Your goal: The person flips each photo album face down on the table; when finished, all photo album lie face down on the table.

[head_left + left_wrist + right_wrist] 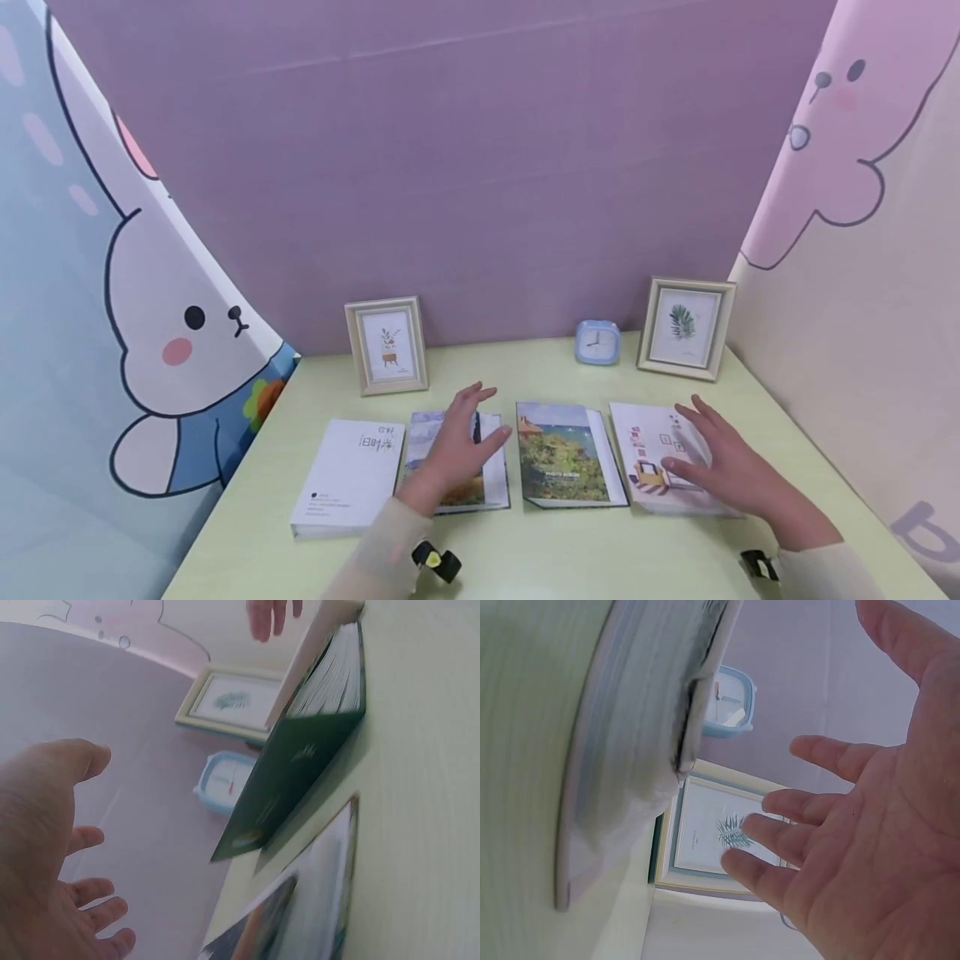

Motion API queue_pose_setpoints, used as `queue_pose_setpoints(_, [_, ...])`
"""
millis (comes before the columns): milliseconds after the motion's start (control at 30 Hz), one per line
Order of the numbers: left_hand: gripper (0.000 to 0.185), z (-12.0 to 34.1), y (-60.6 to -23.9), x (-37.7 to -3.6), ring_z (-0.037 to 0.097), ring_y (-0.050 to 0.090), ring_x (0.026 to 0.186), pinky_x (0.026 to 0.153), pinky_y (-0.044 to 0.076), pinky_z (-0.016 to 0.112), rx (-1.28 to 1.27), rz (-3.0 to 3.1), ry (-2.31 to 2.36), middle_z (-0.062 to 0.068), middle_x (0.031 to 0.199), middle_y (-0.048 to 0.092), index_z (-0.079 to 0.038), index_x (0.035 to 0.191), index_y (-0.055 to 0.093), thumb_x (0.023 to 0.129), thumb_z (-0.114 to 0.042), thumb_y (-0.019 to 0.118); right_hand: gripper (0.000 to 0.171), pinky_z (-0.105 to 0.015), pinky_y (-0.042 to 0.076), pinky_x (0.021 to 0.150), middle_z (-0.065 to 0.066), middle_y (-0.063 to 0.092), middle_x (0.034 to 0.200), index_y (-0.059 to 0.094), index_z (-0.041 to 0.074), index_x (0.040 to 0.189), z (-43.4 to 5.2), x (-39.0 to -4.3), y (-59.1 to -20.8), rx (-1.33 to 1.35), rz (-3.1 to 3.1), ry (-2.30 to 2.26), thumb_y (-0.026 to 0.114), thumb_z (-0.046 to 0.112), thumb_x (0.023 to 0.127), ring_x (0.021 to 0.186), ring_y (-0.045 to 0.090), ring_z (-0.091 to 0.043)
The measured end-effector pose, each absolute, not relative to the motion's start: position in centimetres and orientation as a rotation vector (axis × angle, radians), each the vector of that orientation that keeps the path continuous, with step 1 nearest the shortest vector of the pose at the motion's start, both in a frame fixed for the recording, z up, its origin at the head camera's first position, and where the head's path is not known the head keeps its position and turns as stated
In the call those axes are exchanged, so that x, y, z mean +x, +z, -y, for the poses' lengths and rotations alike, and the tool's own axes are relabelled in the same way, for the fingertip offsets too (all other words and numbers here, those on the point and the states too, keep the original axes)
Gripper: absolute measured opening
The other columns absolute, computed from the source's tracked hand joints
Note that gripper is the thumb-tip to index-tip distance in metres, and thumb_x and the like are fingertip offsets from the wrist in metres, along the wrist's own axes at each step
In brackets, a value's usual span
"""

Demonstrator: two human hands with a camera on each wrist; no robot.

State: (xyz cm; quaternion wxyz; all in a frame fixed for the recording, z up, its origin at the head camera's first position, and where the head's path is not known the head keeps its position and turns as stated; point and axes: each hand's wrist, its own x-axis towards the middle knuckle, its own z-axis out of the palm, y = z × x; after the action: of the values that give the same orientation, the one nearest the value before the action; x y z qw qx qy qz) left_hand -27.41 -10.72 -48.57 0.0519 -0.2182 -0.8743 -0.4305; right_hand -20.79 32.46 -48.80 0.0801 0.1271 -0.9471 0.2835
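Observation:
My left hand (460,443) hovers with spread, relaxed fingers over a photo album with a landscape cover (491,475), hiding much of it. To its right lies another photo album (558,454), with a green garden and sea picture. My right hand (723,462) is held above a white album with a pink house drawing (645,450), its fingers spread and holding nothing. At the far left of the row lies a white album with dark lettering (348,475). In the right wrist view, the palm and loose fingers are apart from the album's thick page edges (622,735).
A framed plant picture (387,346) stands at the back left. A blue clock (597,342) and a framed leaf picture (686,327) stand at the back right. A purple wall (465,183) closes off the pale table (570,558), with patterned cloths on both sides.

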Motion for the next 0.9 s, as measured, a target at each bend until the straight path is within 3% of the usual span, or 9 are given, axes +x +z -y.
queue_pose_setpoints(467, [0.062, 6.1, -49.0, -26.7, 0.032, 0.032, 0.153, 0.118, 0.035, 0.063, -0.775, 2.653, -1.509, 0.002, 0.168, 0.029, -0.025, 0.158, 0.045, 0.103, -0.041, 0.068, 0.083, -0.085, 0.029, 0.103, -0.035, 0.025, 0.163, 0.049, 0.008, 0.153, -32.4, -20.3, -49.3, 0.459, 2.804, 0.911, 0.085, 0.042, 0.087, 0.142, 0.027, -0.065])
queue_pose_setpoints(700, [0.060, 4.9, -49.6, -26.8, 0.034, 0.055, 0.130, 0.104, 0.051, 0.054, -0.865, 2.640, -1.516, 0.005, 0.166, 0.032, -0.021, 0.158, 0.043, 0.104, -0.034, 0.067, 0.079, -0.083, 0.032, 0.102, -0.036, 0.031, 0.159, 0.054, 0.007, 0.149, -32.6, -20.4, -49.8, 0.506, 2.759, 0.915, 0.089, 0.036, 0.084, 0.139, 0.032, -0.065])
queue_pose_setpoints(900, [0.060, 3.9, -49.8, -26.6, 0.032, 0.056, 0.129, 0.101, 0.054, 0.048, -0.874, 2.666, -1.563, 0.004, 0.164, 0.034, -0.025, 0.159, 0.042, 0.105, -0.036, 0.066, 0.076, -0.082, 0.035, 0.101, -0.036, 0.035, 0.156, 0.058, 0.007, 0.146, -32.8, -20.4, -50.1, 0.529, 2.742, 0.917, 0.090, 0.035, 0.083, 0.137, 0.035, -0.064])
